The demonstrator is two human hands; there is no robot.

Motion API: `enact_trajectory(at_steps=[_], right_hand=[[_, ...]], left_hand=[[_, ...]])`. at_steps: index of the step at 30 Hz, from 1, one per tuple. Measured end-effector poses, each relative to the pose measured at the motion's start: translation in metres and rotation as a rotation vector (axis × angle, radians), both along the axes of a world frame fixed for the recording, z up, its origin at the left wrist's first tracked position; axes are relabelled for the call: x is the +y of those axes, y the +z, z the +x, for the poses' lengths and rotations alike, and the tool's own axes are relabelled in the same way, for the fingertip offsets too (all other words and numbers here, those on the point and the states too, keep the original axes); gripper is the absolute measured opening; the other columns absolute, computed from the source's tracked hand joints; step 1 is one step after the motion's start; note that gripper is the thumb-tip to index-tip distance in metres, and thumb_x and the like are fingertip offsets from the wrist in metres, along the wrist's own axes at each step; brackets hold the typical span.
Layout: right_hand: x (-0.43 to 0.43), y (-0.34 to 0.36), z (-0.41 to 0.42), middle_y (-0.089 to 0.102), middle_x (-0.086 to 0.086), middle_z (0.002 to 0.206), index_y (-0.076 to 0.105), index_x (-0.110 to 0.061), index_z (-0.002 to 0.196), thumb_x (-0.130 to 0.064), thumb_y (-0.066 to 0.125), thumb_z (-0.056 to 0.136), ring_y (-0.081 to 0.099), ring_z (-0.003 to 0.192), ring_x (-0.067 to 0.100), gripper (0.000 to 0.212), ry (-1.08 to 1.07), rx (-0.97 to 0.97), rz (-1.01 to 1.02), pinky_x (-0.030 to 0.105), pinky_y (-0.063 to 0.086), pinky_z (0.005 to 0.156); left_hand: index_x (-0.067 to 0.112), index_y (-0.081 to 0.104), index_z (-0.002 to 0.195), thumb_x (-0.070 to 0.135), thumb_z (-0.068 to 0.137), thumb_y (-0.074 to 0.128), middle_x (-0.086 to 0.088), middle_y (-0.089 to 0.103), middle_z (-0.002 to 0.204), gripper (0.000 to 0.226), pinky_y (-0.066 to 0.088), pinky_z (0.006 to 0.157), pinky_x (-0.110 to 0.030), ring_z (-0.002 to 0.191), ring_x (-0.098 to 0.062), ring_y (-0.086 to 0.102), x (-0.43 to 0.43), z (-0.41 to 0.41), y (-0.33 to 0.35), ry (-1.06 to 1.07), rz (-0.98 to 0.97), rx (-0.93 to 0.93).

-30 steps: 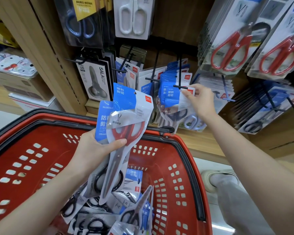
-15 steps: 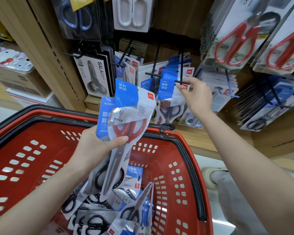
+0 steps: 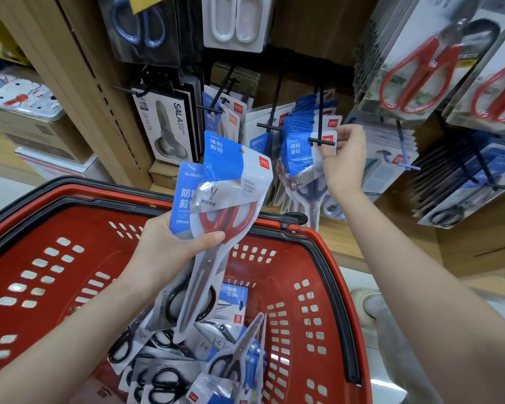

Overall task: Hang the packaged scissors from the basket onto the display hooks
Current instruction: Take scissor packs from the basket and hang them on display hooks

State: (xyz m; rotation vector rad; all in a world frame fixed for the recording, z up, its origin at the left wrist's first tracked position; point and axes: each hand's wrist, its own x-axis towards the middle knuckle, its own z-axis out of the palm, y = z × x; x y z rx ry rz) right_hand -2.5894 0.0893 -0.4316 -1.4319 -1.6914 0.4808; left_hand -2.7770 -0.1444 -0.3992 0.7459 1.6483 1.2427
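My left hand point(image 3: 169, 252) grips two blue-and-white scissors packs above the red basket point(image 3: 35, 258): a red-handled pack point(image 3: 231, 199) in front and a black-handled pack point(image 3: 187, 196) behind it. My right hand point(image 3: 344, 158) pinches the top right corner of a blue-handled scissors pack point(image 3: 301, 158) that hangs at the tip of a black display hook point(image 3: 321, 141). Several more packaged scissors point(image 3: 187, 368) lie piled in the basket's bottom.
A wooden shelf upright point(image 3: 79, 91) stands at left. Rows of hooks carry other packs: SALA scissors point(image 3: 166, 126), white-handled ones point(image 3: 236, 21), red-handled ones point(image 3: 420, 74) at upper right. A shoe point(image 3: 368, 307) shows on the floor right of the basket.
My right hand has lifted the blue-handled pack up to the hook's tip, and the pack now hangs from it. The left hand stays put with its two packs.
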Motion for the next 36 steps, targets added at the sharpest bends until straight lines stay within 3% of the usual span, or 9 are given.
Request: enact_trajectory(at_steps=[3,6,9,14,19,23,25,30,36], right_hand=[[-0.012,-0.002,0.01,0.048,0.004,0.105,0.052,-0.008,0.106,-0.017,0.068,0.084,0.043,0.094,0.01,0.029,-0.003,-0.138,0.1,0.018,0.035,0.079],[-0.022,-0.012,0.024,0.058,0.01,0.101,0.061,-0.007,0.097,-0.013,0.062,0.086,0.051,0.097,0.02,0.013,0.253,-0.506,0.357,0.03,0.041,0.081],[-0.018,-0.024,0.03,0.065,0.013,0.115,0.066,-0.006,0.108,-0.018,0.058,0.085,0.058,0.111,0.033,0.028,0.58,-0.862,0.612,0.044,0.048,0.092],[-0.003,-0.022,0.028,0.057,0.015,0.132,0.056,-0.003,0.128,-0.019,0.075,0.079,0.051,0.126,0.035,0.055,0.678,-1.209,0.523,0.046,0.036,0.105],[0.019,-0.011,0.023,0.05,0.01,0.141,0.048,-0.01,0.137,-0.012,0.078,0.075,0.053,0.123,0.029,0.069,0.596,-1.334,0.399,0.039,0.043,0.102],[0.032,0.002,0.016,0.01,0.005,0.16,0.008,-0.016,0.151,-0.002,0.041,0.096,0.015,0.146,0.024,0.066,0.525,-1.46,0.242,0.033,0.004,0.118],[0.03,0.008,0.012,0.001,0.004,0.16,0.003,-0.017,0.152,0.001,0.036,0.095,0.01,0.147,0.024,0.069,0.509,-1.457,0.22,0.033,-0.003,0.118],[0.023,0.002,0.014,0.005,0.007,0.16,0.004,-0.016,0.152,0.006,0.04,0.091,0.004,0.148,0.026,0.075,0.538,-1.391,0.242,0.034,-0.002,0.118],[0.0,0.014,0.013,0.007,0.006,0.16,0.009,-0.014,0.152,0.007,0.045,0.089,0.022,0.142,0.025,0.075,0.552,-1.35,0.195,0.033,0.014,0.116]], left_hand=[[0.023,0.072,0.083,0.003,0.072,0.077,0.009,0.075,0.079,0.023,0.05,0.059,-0.011,0.072,-0.005,0.071,-0.002,-0.001,0.0,0.002,0.002,0.006],[0.022,0.072,0.084,0.004,0.072,0.077,0.01,0.075,0.079,0.022,0.051,0.06,-0.01,0.072,-0.005,0.07,-0.004,-0.002,-0.002,0.002,-0.011,0.019],[0.02,0.072,0.085,0.004,0.073,0.077,0.009,0.075,0.079,0.021,0.051,0.06,-0.012,0.072,-0.005,0.071,-0.004,-0.002,-0.004,0.005,-0.024,0.024],[0.02,0.072,0.088,0.006,0.072,0.077,0.008,0.075,0.082,0.021,0.052,0.065,-0.016,0.076,-0.008,0.071,-0.002,-0.002,-0.003,0.011,-0.042,0.021],[0.018,0.072,0.091,0.006,0.072,0.076,0.005,0.075,0.083,0.022,0.055,0.066,-0.019,0.077,-0.012,0.072,0.001,-0.002,-0.002,0.005,-0.057,0.005],[0.02,0.072,0.086,0.006,0.07,0.077,0.006,0.075,0.08,0.021,0.051,0.07,-0.024,0.074,-0.008,0.071,0.003,-0.002,-0.003,0.016,-0.052,0.017],[0.02,0.073,0.084,0.006,0.069,0.078,0.005,0.075,0.08,0.021,0.05,0.073,-0.027,0.073,-0.008,0.071,0.002,-0.003,-0.004,0.022,-0.056,0.02],[0.02,0.073,0.084,0.005,0.069,0.077,0.003,0.075,0.081,0.021,0.05,0.074,-0.028,0.074,-0.011,0.072,0.003,-0.005,-0.004,0.015,-0.049,0.005],[0.02,0.072,0.086,0.004,0.071,0.077,0.007,0.075,0.081,0.022,0.054,0.066,-0.017,0.076,-0.009,0.072,0.002,-0.002,-0.002,0.001,-0.023,0.013]])
